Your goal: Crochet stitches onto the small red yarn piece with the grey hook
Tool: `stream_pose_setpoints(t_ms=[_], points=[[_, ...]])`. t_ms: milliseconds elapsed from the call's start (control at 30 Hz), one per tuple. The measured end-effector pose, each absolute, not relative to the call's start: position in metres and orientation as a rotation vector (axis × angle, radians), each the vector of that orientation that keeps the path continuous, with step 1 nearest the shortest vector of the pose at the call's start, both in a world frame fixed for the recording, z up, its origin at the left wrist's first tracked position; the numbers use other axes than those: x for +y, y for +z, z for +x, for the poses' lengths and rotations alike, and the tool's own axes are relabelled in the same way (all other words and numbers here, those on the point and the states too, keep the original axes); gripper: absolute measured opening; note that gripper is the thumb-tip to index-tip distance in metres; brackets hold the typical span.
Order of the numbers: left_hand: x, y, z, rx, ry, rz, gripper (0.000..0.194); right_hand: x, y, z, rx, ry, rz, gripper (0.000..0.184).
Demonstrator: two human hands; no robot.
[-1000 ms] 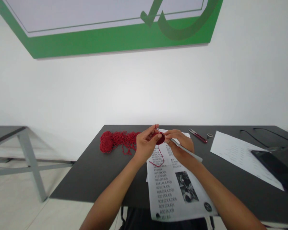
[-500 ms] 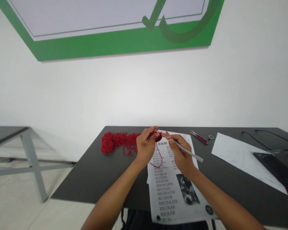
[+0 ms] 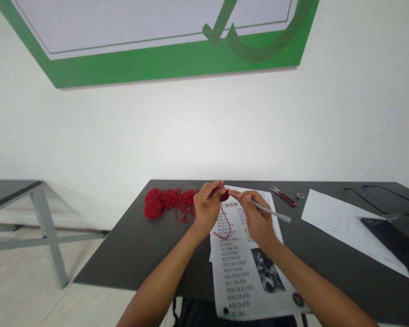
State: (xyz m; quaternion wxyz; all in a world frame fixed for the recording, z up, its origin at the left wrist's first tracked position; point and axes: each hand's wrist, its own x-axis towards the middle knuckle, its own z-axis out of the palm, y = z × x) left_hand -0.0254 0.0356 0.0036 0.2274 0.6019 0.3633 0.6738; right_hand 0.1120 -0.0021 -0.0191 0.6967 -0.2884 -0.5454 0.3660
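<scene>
Evidently, in the head view, both bare hands are occupied above a dark grey rectangular table [image 3: 150,259]. The left hand [image 3: 208,203] pinches a small dark-red crocheted piece [image 3: 225,195] between thumb and fingers, and a strand of red yarn runs up near its raised fingertips. The right hand [image 3: 257,217] grasps a slim crochet hook with a grey handle [image 3: 274,213] much like a pen; the hook's thin metal shaft points left, its end at the near-side edge of the crocheted piece, though the stitch itself is too small to make out. Below the pinch dangles a loose red yarn tail [image 3: 229,225], curving in front of a white printed sheet of paper [image 3: 238,268] that lies beneath both hands and hangs over the table's near edge. Left of the left hand rest crinkled loops of red yarn [image 3: 179,202], adjoining a round red yarn ball [image 3: 153,204]. Beyond the right hand, to its right, lie red-handled metal thread snips [image 3: 283,196] and, just beside them, a small silvery ring [image 3: 300,195]. Farther right are a second white paper sheet [image 3: 341,227] and a flat black object [image 3: 388,240] partly covering it.
</scene>
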Motion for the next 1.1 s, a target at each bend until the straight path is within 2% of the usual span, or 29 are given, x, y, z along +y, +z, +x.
stream_pose_setpoints(t_ms=[100,200,400,500,600,733,833,967,1100], points=[[0.036,0.004,-0.026,0.961,1.795,1.679,0.021,0.011,-0.015,0.116,-1.159,1.019,-0.507,0.027],[0.032,0.002,-0.023,0.941,1.774,1.708,0.024,0.018,-0.015,0.119,-1.113,1.057,-0.475,0.026],[0.020,-0.001,-0.019,1.019,1.814,1.858,0.025,0.007,-0.012,0.124,-1.348,0.623,-0.695,0.021],[0.018,-0.005,-0.014,0.989,1.788,1.711,0.026,0.004,-0.014,0.120,-1.390,0.418,-0.859,0.017],[0.020,-0.009,-0.007,0.844,1.652,1.388,0.028,0.006,-0.020,0.115,-1.346,0.423,-0.918,0.019],[0.025,-0.010,-0.006,0.660,1.491,1.076,0.041,0.005,-0.015,0.118,-1.414,0.376,-0.882,0.021],[0.028,-0.006,-0.013,0.646,1.508,1.092,0.044,0.000,-0.005,0.126,-1.528,0.360,-0.751,0.018],[0.030,0.000,-0.023,0.591,1.546,1.224,0.045,-0.002,0.004,0.135,-1.599,0.349,-0.648,0.004],[0.030,0.001,-0.024,0.531,1.517,1.209,0.046,0.001,0.005,0.139,-1.628,0.353,-0.634,0.008]])
